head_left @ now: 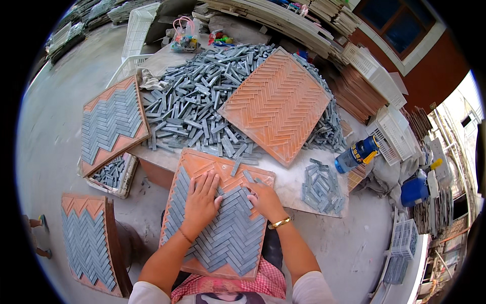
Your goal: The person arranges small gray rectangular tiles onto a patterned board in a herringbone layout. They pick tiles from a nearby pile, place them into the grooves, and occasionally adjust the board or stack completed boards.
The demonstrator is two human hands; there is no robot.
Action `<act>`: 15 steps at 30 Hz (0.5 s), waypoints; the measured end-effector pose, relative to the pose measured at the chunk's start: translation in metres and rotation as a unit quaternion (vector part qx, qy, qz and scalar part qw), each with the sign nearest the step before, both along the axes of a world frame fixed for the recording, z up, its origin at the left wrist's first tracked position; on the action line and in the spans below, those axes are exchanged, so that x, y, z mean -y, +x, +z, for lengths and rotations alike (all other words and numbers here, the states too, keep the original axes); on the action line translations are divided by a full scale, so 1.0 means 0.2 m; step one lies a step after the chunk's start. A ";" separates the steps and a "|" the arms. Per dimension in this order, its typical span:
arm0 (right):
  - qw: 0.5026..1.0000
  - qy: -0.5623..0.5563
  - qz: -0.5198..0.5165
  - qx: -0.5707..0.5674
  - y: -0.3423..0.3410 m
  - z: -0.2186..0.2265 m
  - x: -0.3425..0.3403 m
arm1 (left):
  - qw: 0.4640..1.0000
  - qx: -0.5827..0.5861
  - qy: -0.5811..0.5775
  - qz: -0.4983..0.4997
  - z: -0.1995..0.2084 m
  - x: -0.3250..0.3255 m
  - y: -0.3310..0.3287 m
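An orange-brown mould tray (223, 164) with a herringbone of ridges rests tilted on my lap, against the table edge. Grey stone strips (230, 223) fill most of its slots; the upper part and some spots at the right are bare. My left hand (201, 202) lies flat on the strips at the upper left, fingers stretched out. At the tray's upper right, my right hand (266, 200) has its fingers curled in a pinch, with a loose grey strip (248, 176) at the fingertips. How firmly it is gripped is partly hidden. Another loose strip (236, 167) leans at the tray's top.
A big heap of grey strips (202, 96) covers the table (273, 175), with an unfilled mould tray (283, 101) on it. Filled trays (112, 124) stand at the left, one on a stack (91, 243). A blue bottle (357, 154) and a small strip pile (322, 187) are at the right.
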State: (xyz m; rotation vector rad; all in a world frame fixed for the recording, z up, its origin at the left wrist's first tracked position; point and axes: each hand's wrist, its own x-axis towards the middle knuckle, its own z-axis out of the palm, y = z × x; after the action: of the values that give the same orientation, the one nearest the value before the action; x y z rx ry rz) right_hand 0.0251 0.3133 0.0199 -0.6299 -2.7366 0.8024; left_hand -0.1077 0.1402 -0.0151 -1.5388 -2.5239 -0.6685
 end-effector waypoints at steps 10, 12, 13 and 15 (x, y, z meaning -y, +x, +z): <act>0.993 0.014 -0.001 -0.115 0.01 -0.12 0.00 | 1.000 -0.023 0.001 0.006 -0.01 -0.02 0.00; 0.994 0.012 -0.023 -0.110 -0.01 -0.09 0.02 | 1.000 -0.023 -0.001 0.008 0.00 0.00 -0.01; 0.994 -0.003 -0.042 -0.099 0.02 -0.06 0.02 | 1.000 -0.019 -0.005 0.007 -0.01 0.01 -0.01; 0.993 -0.032 -0.055 -0.101 0.05 -0.05 0.02 | 1.000 -0.016 -0.006 0.008 0.00 0.00 0.00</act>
State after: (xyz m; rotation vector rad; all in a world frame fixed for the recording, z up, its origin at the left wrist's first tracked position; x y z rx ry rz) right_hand 0.0355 0.3095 0.0106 -0.6661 -2.4806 0.8780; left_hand -0.1083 0.1396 -0.0159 -1.5200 -2.5184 -0.6224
